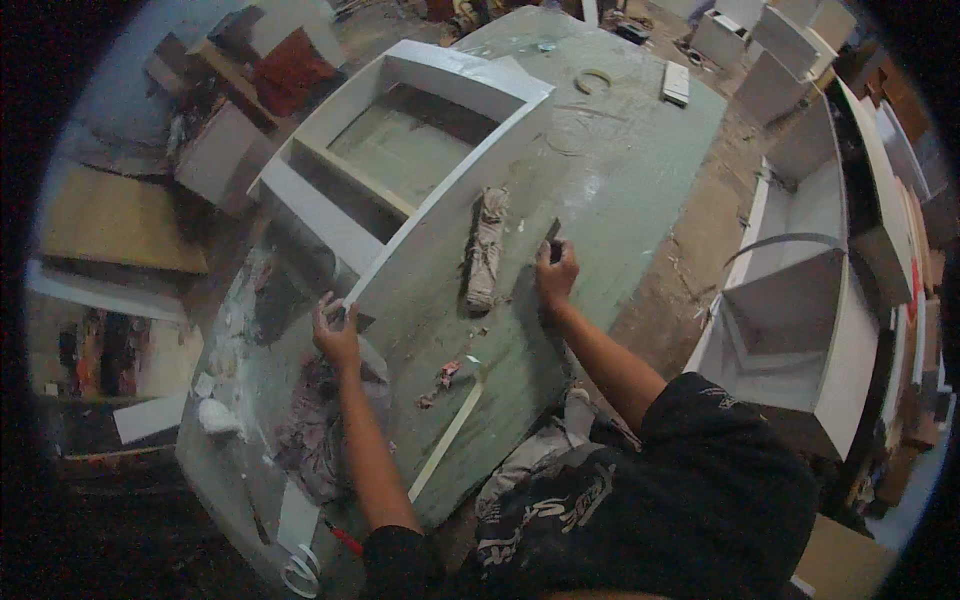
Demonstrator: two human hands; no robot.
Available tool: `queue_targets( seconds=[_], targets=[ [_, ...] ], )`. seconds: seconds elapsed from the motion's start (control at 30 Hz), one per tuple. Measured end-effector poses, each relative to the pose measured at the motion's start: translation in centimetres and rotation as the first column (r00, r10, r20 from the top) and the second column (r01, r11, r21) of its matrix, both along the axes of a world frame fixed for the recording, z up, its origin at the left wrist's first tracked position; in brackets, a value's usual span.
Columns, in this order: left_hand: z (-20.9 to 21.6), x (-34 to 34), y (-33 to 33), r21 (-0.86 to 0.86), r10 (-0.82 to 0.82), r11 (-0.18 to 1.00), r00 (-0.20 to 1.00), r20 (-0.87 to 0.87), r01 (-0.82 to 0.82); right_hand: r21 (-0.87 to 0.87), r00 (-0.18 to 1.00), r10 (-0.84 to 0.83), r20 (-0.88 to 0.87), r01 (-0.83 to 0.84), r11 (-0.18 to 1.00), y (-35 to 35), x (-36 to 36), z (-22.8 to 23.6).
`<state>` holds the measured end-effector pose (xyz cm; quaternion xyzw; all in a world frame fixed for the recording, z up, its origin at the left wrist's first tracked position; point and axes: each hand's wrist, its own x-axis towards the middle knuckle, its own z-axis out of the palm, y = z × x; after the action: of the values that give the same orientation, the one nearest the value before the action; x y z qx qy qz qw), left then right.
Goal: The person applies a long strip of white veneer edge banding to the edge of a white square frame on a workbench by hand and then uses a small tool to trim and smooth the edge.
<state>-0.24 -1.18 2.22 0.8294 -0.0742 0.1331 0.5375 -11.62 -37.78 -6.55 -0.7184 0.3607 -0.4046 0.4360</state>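
Observation:
A white box-like cabinet frame with a crosspiece and two openings lies tilted across the worktable. At its near corner is my left hand, its thumb and fingers curled about the white edge; a small dark patch beside the thumb is too unclear to name. My right hand is over the table, to the right of the frame, closed around a small dark flat block. Between the hands lies a rolled, dusty cloth bundle, touched by neither.
A crumpled purplish cloth and white powder lie at the table's left. A pale strip rests near my body. Farther off are a tape roll and a white slat. White cabinet boxes stand at the right.

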Motion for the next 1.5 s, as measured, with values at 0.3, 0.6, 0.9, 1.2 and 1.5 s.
queue_targets(
  seconds=[0.3, 0.6, 0.9, 1.2, 1.5],
  targets=[
    [3.7, -0.4, -8.8, 0.501, -0.187, 0.864, 0.892, 0.411, -0.050, 0.077, 0.989, 0.137, 0.051, -0.141, 0.987, -1.2, -1.5, 0.1],
    [5.0, 5.3, -30.4, 0.571, -0.305, 0.785, 0.952, 0.017, 0.241, 0.116, 0.950, 0.268, -0.162, -0.251, 0.961, -11.9, -5.3, 5.0],
    [0.6, 12.5, -43.9, 0.341, -0.046, 0.940, 0.992, 0.119, 0.002, -0.153, 0.959, 0.224, -0.173, -0.251, 0.956, -31.4, -1.7, 1.2],
    [-0.4, 11.0, -41.6, 0.432, 0.086, 0.877, 0.954, 0.286, -0.208, -0.189, 0.813, 0.544, -0.210, -0.579, 0.793, -38.6, 5.3, 3.0],
    [2.1, -6.9, -29.3, 0.443, 0.497, 0.693, 0.822, 0.279, -0.569, -0.204, 0.600, 0.611, -0.516, -0.779, 0.593, -38.7, 8.0, 1.4]
  ],
)
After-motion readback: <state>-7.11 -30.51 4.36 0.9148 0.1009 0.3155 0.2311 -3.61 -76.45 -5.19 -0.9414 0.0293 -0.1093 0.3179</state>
